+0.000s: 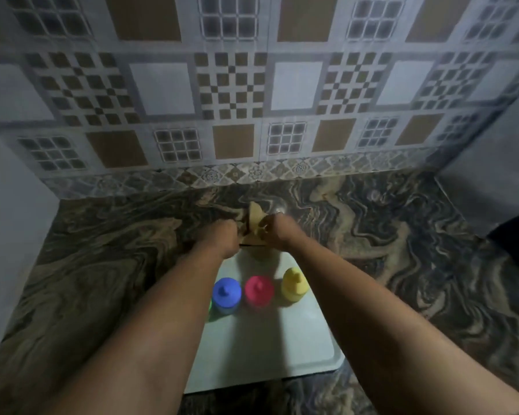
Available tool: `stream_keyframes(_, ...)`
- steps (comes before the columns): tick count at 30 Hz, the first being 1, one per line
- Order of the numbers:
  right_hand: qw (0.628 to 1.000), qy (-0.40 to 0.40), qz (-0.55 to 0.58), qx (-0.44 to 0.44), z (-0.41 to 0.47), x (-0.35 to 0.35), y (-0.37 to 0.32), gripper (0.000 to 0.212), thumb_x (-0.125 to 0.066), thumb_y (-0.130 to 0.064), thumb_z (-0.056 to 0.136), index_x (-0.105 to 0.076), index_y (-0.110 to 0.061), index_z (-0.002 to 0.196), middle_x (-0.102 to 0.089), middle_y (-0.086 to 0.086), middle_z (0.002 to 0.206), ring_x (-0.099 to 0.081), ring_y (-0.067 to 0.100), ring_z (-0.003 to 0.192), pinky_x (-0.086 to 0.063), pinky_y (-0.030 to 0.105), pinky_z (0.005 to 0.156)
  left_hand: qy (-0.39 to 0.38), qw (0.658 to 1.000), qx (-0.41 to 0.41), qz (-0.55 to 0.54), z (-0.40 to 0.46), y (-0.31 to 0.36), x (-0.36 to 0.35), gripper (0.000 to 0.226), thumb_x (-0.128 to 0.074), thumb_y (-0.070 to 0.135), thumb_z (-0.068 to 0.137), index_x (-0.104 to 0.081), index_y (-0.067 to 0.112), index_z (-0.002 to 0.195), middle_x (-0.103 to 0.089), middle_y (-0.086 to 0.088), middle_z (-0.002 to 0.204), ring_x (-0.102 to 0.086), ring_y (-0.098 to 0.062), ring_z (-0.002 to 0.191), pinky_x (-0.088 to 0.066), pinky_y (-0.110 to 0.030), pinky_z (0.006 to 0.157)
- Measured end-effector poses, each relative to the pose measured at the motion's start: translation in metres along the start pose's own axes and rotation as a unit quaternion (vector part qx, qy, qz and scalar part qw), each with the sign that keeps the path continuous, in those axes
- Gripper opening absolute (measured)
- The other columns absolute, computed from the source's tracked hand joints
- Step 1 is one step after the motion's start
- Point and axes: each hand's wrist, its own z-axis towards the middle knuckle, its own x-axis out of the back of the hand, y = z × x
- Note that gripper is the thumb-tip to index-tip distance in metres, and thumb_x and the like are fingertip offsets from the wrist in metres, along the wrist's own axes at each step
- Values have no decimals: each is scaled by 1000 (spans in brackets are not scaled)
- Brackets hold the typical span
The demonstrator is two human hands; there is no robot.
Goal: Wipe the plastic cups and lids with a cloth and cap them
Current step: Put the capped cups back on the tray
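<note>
Head view: the frame looks down on a marbled desk point(102, 265) against a patterned tile wall point(252, 85); the picture is soft and dim.
Left hand point(222, 235): fingers curled, at the far edge of the tray, touching the tan cloth; what else it holds cannot be told.
Right hand point(274, 232): fingers curled round the tan cloth point(256, 223), which bunches up between the two hands.
Item being wiped: hidden by the cloth and hands; cannot tell.
Tray point(267, 348): one, white, lying on the desk between the forearms.
Capped cups, count: three in a row on the tray, nearer the person than the hands.
Blue cup point(226, 293): left of the row, lid on.
Red cup point(258, 290): middle, lid on, just beside the blue.
Yellow cup point(294, 284): right, lid on, set slightly apart.
Green object point(209, 307): a sliver beside the blue cup, mostly hidden by the left forearm.
</note>
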Motion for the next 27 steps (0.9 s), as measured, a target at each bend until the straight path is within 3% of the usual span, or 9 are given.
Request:
stream_keyframes(3, 994, -46, -100, 23, 32, -35, 8, 33, -74, -39, 91, -68, -28, 121, -67, 15, 127, -68, 37, 115, -57, 42, 97, -22, 1000, -5, 21, 21, -3, -19, 34, -70, 33, 80, -69, 24, 114, -72, -9, 111, -68, -33, 105, -57, -47, 90)
stream_keyframes(5, 989, -62, -131, 17, 55, -58, 21, 43, -71, -45, 90, -68, -30, 129, -58, 13, 130, -64, 39, 115, -55, 51, 102, -18, 1000, -10, 21, 34, -5, -30, 37, -70, 35, 81, -69, 23, 116, -72, -10, 113, -68, -34, 106, -57, -46, 91)
stream_keyframes(8, 989, -43, -139, 6, 64, -63, 24, 56, -76, -52, 78, -69, -26, 126, -65, 8, 122, -69, 35, 110, -57, 49, 99, -1, 1000, -10, -14, 39, -4, -28, 26, -66, 27, 84, -74, 16, 106, -73, -13, 109, -69, -35, 103, -57, -43, 89)
stream_keyframes(11, 995, -32, -90, -6, 47, -45, 17, 48, -78, -44, 76, -74, -21, 119, -73, 7, 116, -71, 30, 109, -57, 41, 97, 23, 997, -11, -76, 39, 0, -17, 18, -63, 21, 87, -75, 9, 89, -74, -16, 98, -68, -36, 93, -57, -40, 80)
stream_keyframes(14, 999, 2, -31, 9, 18, -17, 3, 25, -67, -32, 90, -75, -13, 105, -75, 16, 104, -70, 33, 91, -55, 38, 79, 35, 987, 3, -155, 32, 5, 1, 20, -61, 15, 90, -77, 8, 78, -74, -14, 90, -68, -33, 86, -58, -41, 78)
stream_keyframes(18, 995, 75, 53, 41, -6, 22, -10, 14, -67, -26, 94, -72, -13, 92, -73, 12, 89, -69, 29, 85, -47, 31, 69, 50, 955, -5, -291, 12, 6, 40, 16, -68, 17, 90, -80, 8, 86, -76, -11, 89, -70, -25, 87, -55, -35, 79)
stream_keyframes(20, 985, 98, 128, 55, -23, 46, -21, 7, -65, -19, 99, -69, -16, 93, -69, 4, 85, -65, 21, 80, -46, 29, 72, 50, 947, -31, -317, -11, 5, 69, 10, -72, 16, 89, -80, 13, 93, -76, -5, 95, -68, -18, 89, -55, -30, 82)
stream_keyframes(23, 964, 101, 230, 82, -47, 76, -43, 18, -55, -10, 106, -67, -18, 95, -68, 2, 88, -65, 21, 87, -51, 27, 69, 56, 941, -69, -326, -41, 5, 111, 4, -77, 18, 86, -79, 17, 90, -76, -2, 92, -69, -15, 86, -58, -23, 69)
stream_keyframes(27, 944, 101, 264, 169, -84, 109, -99, 21, -47, -16, 109, -67, -21, 103, -70, 9, 105, -65, 29, 103, -54, 40, 90, 110, 940, -68, -316, -88, -3, 169, 12, -67, 25, 94, -73, 15, 97, -73, -4, 94, -70, -19, 88, -60, -42, 85)
